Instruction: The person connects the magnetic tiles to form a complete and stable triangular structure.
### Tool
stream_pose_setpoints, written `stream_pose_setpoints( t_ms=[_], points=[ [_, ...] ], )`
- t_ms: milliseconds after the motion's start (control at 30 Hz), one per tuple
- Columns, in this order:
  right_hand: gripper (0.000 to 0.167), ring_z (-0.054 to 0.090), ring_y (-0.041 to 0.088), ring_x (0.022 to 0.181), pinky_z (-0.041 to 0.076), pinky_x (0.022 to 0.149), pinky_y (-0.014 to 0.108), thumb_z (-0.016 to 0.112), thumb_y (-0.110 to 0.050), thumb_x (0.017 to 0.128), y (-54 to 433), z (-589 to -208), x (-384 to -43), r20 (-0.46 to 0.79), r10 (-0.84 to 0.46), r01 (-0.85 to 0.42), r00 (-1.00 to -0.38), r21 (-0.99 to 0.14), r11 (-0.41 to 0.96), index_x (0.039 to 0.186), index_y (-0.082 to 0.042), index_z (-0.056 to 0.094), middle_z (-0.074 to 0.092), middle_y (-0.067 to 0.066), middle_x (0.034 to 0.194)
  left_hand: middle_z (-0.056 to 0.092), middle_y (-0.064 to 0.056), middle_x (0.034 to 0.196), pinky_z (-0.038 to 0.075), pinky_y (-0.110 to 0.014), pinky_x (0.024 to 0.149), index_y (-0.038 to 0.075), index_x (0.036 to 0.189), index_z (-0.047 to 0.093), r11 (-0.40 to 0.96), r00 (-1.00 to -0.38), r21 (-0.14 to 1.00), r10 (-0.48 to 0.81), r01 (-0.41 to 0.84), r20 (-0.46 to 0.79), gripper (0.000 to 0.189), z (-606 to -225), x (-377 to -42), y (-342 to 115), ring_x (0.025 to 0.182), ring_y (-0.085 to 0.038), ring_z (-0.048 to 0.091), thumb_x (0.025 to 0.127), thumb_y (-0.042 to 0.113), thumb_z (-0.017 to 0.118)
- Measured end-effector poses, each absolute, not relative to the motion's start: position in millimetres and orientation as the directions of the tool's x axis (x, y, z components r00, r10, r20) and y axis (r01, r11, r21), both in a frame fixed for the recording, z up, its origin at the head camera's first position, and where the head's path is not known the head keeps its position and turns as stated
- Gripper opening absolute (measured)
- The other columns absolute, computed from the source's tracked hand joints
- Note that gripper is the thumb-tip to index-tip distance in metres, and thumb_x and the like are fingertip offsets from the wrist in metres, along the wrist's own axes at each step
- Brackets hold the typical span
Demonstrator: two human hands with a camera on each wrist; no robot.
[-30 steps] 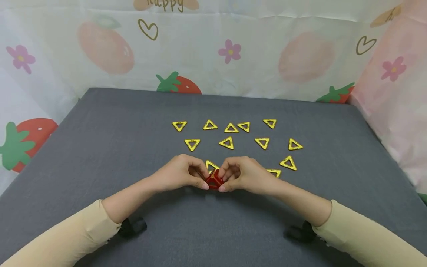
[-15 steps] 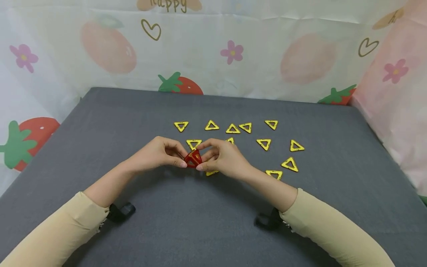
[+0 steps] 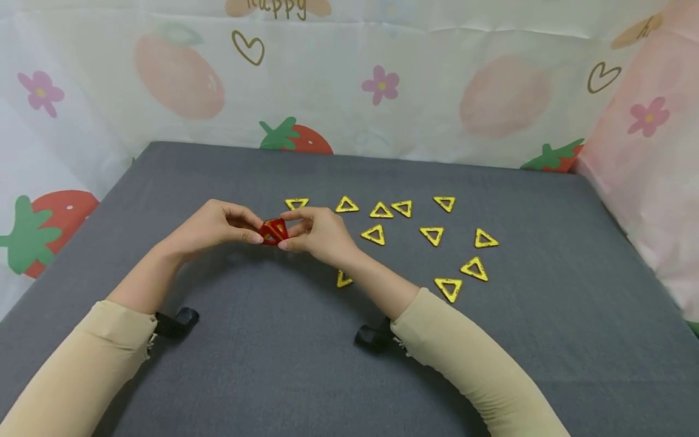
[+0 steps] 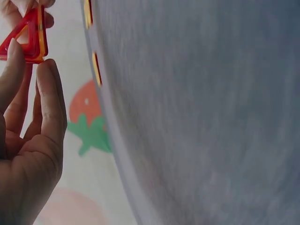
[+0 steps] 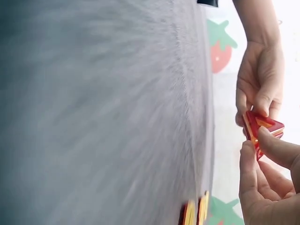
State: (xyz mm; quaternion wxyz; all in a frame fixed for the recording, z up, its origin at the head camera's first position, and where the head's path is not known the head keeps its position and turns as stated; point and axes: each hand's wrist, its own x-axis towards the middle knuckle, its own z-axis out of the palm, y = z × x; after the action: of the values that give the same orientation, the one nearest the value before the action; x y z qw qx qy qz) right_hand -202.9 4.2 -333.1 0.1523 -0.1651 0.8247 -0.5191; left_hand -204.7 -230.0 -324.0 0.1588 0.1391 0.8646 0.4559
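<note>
Both hands hold a small red pyramid [image 3: 273,232] of triangular magnetic tiles in front of me, left of the middle of the table. My left hand [image 3: 221,226] pinches its left side between thumb and fingers. On the other side, my right hand [image 3: 323,235] pinches it the same way. In the left wrist view, a red triangular tile face [image 4: 32,44] with an open centre shows beside the left thumb. The right wrist view has the pyramid [image 5: 255,125] between both sets of fingertips, raised over the table.
Several yellow triangular tiles [image 3: 432,235] lie scattered flat on the grey cloth-covered table [image 3: 284,364], mostly right of the hands. One yellow tile [image 3: 343,279] is partly hidden by the right forearm. A printed fruit curtain [image 3: 426,121] stands behind.
Both hands have carried the red pyramid left and farther from me. It has turned somewhat between the fingers. The yellow tiles stay where they were, some newly covered or uncovered by the right arm.
</note>
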Motion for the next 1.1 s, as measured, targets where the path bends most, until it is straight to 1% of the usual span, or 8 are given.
stream_pose_setpoints(
  t_ms=[100,333,500,600,667,833,1100],
  points=[
    [0.051,0.076,0.021,0.083,0.061,0.072,0.03,0.081,-0.015,0.082,-10,-335,-210,-0.085,-0.406,-0.101,-0.91,-0.904,0.415,0.13,-0.013,0.064,0.077,0.011,0.101,0.076,0.007,0.096,0.055,-0.028,0.084,0.004,0.111,0.072,0.579,-0.924,0.812,0.348,0.081,-0.156,0.035,-325,-212,-242,0.091,-0.006,0.069,0.085,0.028,0.078],
    [0.048,0.076,0.023,0.08,0.061,0.07,0.03,0.08,-0.012,0.082,-41,-337,-219,-0.106,-0.369,-0.056,-0.923,-0.914,0.401,0.128,-0.011,0.066,0.076,0.014,0.099,0.073,0.01,0.098,0.051,-0.024,0.084,0.004,0.113,0.071,0.655,-0.935,0.752,0.307,0.071,-0.179,0.04,-328,-224,-266,0.093,-0.003,0.064,0.085,0.031,0.078],
    [0.047,0.072,0.015,0.069,0.055,0.06,0.021,0.08,-0.011,0.082,-57,-342,-225,-0.106,-0.348,-0.052,-0.932,-0.908,0.416,0.127,-0.01,0.066,0.076,0.014,0.097,0.072,0.009,0.098,0.051,-0.023,0.083,0.002,0.113,0.071,0.662,-0.945,0.748,0.268,0.039,-0.189,0.038,-333,-231,-278,0.093,-0.002,0.063,0.085,0.028,0.079],
    [0.046,0.069,0.012,0.065,0.053,0.058,0.019,0.08,-0.011,0.082,-65,-344,-228,-0.111,-0.341,-0.044,-0.933,-0.908,0.416,0.126,-0.01,0.067,0.076,0.014,0.096,0.071,0.01,0.098,0.05,-0.021,0.083,0.002,0.114,0.07,0.664,-0.946,0.747,0.254,0.02,-0.2,0.039,-336,-234,-284,0.093,-0.002,0.061,0.085,0.027,0.078],
    [0.046,0.069,0.013,0.065,0.054,0.058,0.019,0.08,-0.01,0.082,-69,-348,-230,-0.121,-0.345,-0.031,-0.931,-0.914,0.404,0.126,-0.009,0.066,0.076,0.014,0.096,0.07,0.011,0.099,0.05,-0.02,0.082,0.001,0.116,0.069,0.67,-0.943,0.742,0.253,0.01,-0.216,0.041,-338,-236,-287,0.093,0.0,0.06,0.086,0.028,0.077],
    [0.046,0.071,0.015,0.069,0.055,0.06,0.02,0.078,-0.009,0.084,-73,-353,-233,-0.154,-0.361,-0.004,-0.92,-0.916,0.4,0.128,-0.009,0.065,0.074,0.014,0.097,0.07,0.009,0.104,0.049,-0.019,0.081,0.001,0.12,0.067,0.699,-0.934,0.715,0.258,0.006,-0.245,0.047,-344,-240,-292,0.093,0.001,0.058,0.087,0.032,0.077],
    [0.044,0.07,0.013,0.068,0.053,0.058,0.018,0.077,-0.012,0.085,-74,-355,-233,-0.127,-0.396,-0.077,-0.91,-0.883,0.462,0.127,-0.009,0.066,0.073,0.011,0.093,0.071,0.007,0.104,0.048,-0.02,0.081,0.004,0.117,0.07,0.726,-0.933,0.688,0.253,0.009,-0.255,0.045,-346,-239,-294,0.094,-0.001,0.057,0.085,0.035,0.078]
  ],
)
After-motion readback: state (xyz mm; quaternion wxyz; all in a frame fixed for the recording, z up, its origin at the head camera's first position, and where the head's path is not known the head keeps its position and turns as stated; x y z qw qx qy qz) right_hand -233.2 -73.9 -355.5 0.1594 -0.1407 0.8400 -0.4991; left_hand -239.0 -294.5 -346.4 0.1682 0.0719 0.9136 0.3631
